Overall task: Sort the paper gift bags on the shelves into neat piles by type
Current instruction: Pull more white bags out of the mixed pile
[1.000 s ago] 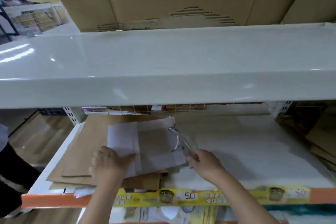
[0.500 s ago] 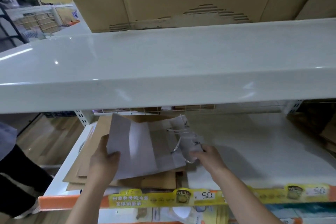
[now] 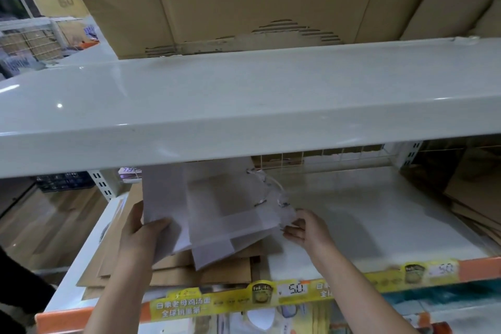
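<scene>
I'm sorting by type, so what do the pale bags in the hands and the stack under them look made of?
The white bags: thin matte paper, it seems, creased flat with cord handles. The brown stack: kraft paper by its tan, dull surface, though thin card cannot be ruled out.

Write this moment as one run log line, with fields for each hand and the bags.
left hand: grips white paper bags | right hand: at their handle end | brown paper bags: piled beneath
</scene>
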A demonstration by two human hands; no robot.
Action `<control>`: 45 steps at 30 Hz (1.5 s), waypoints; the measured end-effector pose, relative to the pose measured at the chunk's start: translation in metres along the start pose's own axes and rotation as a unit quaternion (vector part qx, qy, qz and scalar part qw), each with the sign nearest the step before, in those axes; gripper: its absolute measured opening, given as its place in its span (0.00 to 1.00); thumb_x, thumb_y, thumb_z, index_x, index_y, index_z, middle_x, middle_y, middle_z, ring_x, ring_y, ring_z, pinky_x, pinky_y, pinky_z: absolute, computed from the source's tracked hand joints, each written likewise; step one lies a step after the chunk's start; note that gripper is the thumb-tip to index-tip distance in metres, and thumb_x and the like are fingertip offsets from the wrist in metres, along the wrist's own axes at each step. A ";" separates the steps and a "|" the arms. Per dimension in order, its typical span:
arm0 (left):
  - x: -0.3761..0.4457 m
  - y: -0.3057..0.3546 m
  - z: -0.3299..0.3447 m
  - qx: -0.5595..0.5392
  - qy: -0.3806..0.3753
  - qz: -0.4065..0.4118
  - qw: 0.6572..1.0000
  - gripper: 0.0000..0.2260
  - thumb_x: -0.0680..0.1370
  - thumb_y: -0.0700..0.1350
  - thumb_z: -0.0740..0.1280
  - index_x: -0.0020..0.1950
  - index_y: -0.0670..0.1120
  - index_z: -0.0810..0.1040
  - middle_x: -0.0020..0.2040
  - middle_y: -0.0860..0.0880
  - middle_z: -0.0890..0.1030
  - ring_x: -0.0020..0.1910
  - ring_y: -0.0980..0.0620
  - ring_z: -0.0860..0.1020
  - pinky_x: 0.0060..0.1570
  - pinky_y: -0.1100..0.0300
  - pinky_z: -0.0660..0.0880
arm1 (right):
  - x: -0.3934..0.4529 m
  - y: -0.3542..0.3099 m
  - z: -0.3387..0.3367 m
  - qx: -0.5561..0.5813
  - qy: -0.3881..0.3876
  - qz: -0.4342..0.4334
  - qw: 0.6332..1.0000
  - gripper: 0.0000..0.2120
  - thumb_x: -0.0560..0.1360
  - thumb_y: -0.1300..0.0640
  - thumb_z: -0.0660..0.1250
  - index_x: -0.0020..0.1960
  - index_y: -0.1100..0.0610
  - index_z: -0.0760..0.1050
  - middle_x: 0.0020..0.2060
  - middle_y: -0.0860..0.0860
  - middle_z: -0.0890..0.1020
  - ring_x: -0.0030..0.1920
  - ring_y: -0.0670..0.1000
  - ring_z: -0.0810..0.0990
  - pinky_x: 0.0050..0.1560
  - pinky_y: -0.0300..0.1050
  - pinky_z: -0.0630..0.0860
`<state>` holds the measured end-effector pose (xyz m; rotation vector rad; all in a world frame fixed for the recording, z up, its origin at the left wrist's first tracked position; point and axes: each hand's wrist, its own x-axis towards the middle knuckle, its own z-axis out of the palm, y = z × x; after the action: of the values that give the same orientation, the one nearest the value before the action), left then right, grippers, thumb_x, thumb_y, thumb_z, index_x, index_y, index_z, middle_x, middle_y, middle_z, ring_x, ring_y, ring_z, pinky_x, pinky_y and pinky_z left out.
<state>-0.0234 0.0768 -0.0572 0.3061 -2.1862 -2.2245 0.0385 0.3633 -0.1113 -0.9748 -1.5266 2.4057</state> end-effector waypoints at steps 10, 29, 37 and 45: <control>-0.010 0.011 0.009 -0.051 -0.028 0.001 0.998 0.18 0.75 0.32 0.65 0.56 0.54 0.75 0.51 0.45 0.82 0.46 0.43 0.79 0.47 0.52 0.74 | -0.013 0.022 0.026 0.136 -0.097 0.035 0.985 0.15 0.72 0.78 0.63 0.54 0.65 0.74 0.51 0.60 0.80 0.50 0.56 0.80 0.51 0.46 0.78; -0.004 0.017 0.038 -0.183 0.007 0.021 0.983 0.20 0.76 0.31 0.62 0.50 0.58 0.76 0.49 0.52 0.82 0.47 0.48 0.79 0.46 0.59 0.79 | -0.008 0.000 0.024 0.134 0.009 -0.081 0.988 0.19 0.77 0.75 0.57 0.61 0.57 0.72 0.47 0.64 0.80 0.32 0.54 0.84 0.30 0.42 0.80; -0.004 0.012 0.047 -0.220 0.072 0.010 0.973 0.21 0.76 0.34 0.63 0.49 0.63 0.73 0.50 0.55 0.79 0.49 0.49 0.76 0.34 0.66 0.75 | -0.016 -0.019 0.012 -0.022 0.017 -0.092 0.995 0.09 0.76 0.72 0.57 0.52 0.63 0.71 0.33 0.57 0.78 0.19 0.49 0.76 0.21 0.35 0.72; -0.008 0.000 0.054 -0.193 0.044 -0.010 0.980 0.21 0.76 0.35 0.64 0.44 0.64 0.76 0.43 0.58 0.79 0.41 0.55 0.77 0.33 0.66 0.75 | -0.016 -0.023 -0.038 0.051 0.150 -0.099 0.982 0.15 0.80 0.68 0.55 0.60 0.52 0.62 0.42 0.59 0.76 0.24 0.58 0.80 0.34 0.54 0.81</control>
<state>-0.0234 0.1312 -0.0556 0.4077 -1.6652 -2.5216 0.0678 0.3970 -0.0952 -1.0524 -1.3119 2.0690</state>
